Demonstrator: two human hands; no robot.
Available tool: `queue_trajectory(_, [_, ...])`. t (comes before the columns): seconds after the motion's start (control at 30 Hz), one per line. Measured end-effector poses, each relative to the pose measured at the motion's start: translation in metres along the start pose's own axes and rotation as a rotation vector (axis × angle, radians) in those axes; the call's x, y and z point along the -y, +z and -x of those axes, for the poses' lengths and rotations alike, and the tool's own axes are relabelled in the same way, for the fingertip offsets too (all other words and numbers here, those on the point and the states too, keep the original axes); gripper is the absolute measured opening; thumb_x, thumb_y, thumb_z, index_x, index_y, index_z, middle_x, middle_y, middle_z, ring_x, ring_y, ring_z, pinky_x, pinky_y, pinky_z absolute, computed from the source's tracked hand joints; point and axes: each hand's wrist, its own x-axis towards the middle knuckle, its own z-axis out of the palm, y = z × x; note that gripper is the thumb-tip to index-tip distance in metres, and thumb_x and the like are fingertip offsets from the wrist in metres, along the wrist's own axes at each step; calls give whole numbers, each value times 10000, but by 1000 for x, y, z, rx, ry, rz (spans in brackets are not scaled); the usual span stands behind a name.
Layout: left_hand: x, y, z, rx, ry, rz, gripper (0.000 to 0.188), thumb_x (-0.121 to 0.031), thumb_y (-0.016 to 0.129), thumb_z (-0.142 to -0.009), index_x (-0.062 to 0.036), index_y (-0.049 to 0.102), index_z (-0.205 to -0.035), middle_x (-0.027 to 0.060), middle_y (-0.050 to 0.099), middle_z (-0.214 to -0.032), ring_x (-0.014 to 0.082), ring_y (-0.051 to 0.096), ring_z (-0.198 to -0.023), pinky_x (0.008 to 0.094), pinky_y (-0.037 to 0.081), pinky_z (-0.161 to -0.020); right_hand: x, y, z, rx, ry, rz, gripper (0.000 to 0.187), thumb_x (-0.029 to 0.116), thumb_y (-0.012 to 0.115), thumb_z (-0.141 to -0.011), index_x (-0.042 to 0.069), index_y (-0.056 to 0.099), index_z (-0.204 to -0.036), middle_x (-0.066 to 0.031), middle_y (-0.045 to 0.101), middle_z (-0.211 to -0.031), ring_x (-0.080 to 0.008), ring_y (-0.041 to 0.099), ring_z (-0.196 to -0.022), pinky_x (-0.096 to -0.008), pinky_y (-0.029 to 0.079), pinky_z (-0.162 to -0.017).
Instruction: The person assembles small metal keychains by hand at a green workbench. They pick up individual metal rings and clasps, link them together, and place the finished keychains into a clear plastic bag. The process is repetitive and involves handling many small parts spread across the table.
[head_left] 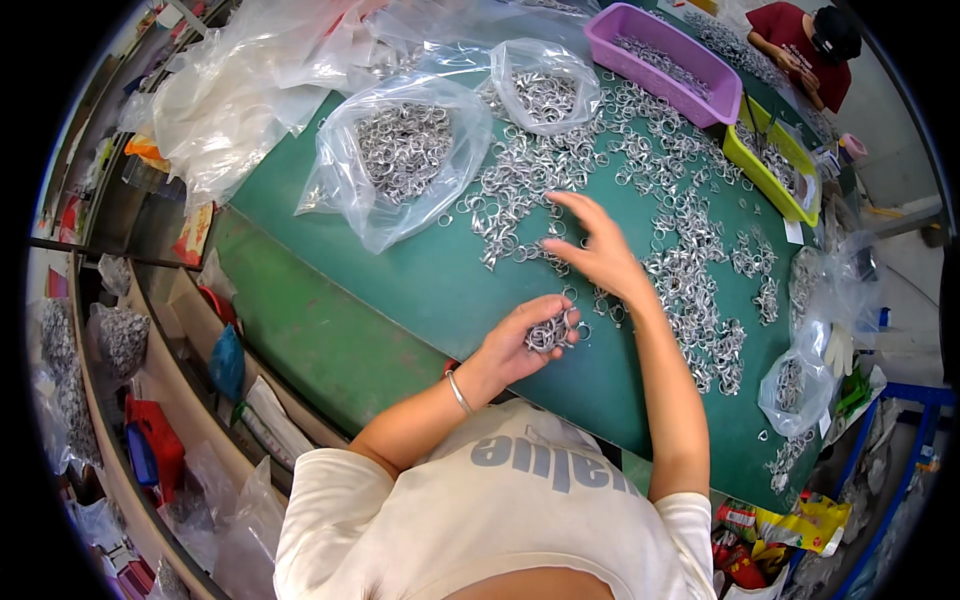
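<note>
A handful of silver metal rings (pixel 548 334) lies in my left hand (pixel 508 345), whose fingers curl around them near the table's front edge. My right hand (pixel 603 252) reaches forward over the green table, thumb and fingers apart, with nothing visible in it. Just ahead of its fingertips spreads a loose heap of silver rings (pixel 515 190). More loose rings (pixel 690 300) lie to the right of my right forearm. An open clear plastic bag (pixel 345 175) full of rings stands to the left, and a smaller bag (pixel 505 75) of rings sits behind the heap.
At the back right stand a purple basket (pixel 610 40) and a yellow-green basket (pixel 765 165), both holding rings. Crumpled clear plastic sheets (pixel 240 80) cover the far left corner. Shelves with bagged parts (pixel 122 335) run along my left. Another person (pixel 805 45) is at the far right.
</note>
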Motion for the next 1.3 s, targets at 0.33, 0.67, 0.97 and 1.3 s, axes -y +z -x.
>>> queue_trajectory(0.33, [-5,1,19,164,43,-23,219,-256,579,-904,-39,593,-879,114,478,-874,258,567,-823,296,596,-531,1,59,-19,157,-240,587,624,317,790,-649,122,558,-1194,-119,397,-1356,-381,310,-1301,-542,302,-1001])
queue_trajectory(0.67, [0,0,20,175,86,-42,230,-245,598,-892,-40,587,-997,76,577,-882,230,613,-826,276,563,-516,-18,-2,13,-322,-37,639,199,-57,581,-698,-4,598,-888,-137,582,-929,-328,547,-906,-412,438,-798])
queue_trajectory(0.97, [-6,10,30,-243,387,134,291,-220,570,-902,-81,527,-1154,35,556,-882,168,577,-803,228,457,-496,8,72,-34,82,-376,413,173,98,693,-727,40,604,-864,-91,583,-866,-286,534,-831,-380,423,-750])
queue_trajectory(1.3, [-30,-6,31,-299,389,16,319,-231,553,-923,-49,537,-1185,58,621,-1030,157,616,-884,255,502,-626,49,30,14,153,-288,87,73,74,659,-771,40,620,-823,-95,585,-846,-277,536,-834,-374,422,-733])
